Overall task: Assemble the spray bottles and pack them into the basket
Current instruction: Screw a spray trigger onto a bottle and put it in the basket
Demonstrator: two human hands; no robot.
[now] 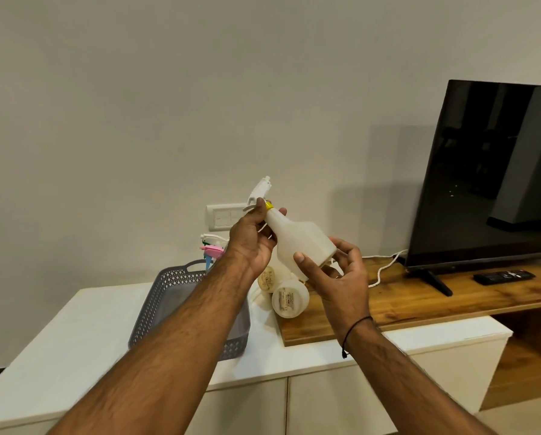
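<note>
1. while both hands are raised above the white cabinet (84,328), a translucent white bottle (297,243) is held tilted between them, neck up-left, base down-right.
2. the left hand (252,243) is closed around the bottle's neck, just below a yellow collar (269,205) and a white trigger sprayer (259,191) seated at the top.
3. the right hand (335,274) cups the bottle's base, thumb pressed on its side, fingers curled beneath.
4. the grey perforated basket (156,306) sits on the cabinet below the left forearm.
5. more bottles (289,301) lie on their sides beside the basket, at the edge of the wooden shelf (419,296).
6. loose sprayer heads (212,248), one pink, show behind the basket.
7. a television (488,171) and a remote (503,275) stand on the shelf, well apart to the right.
</note>
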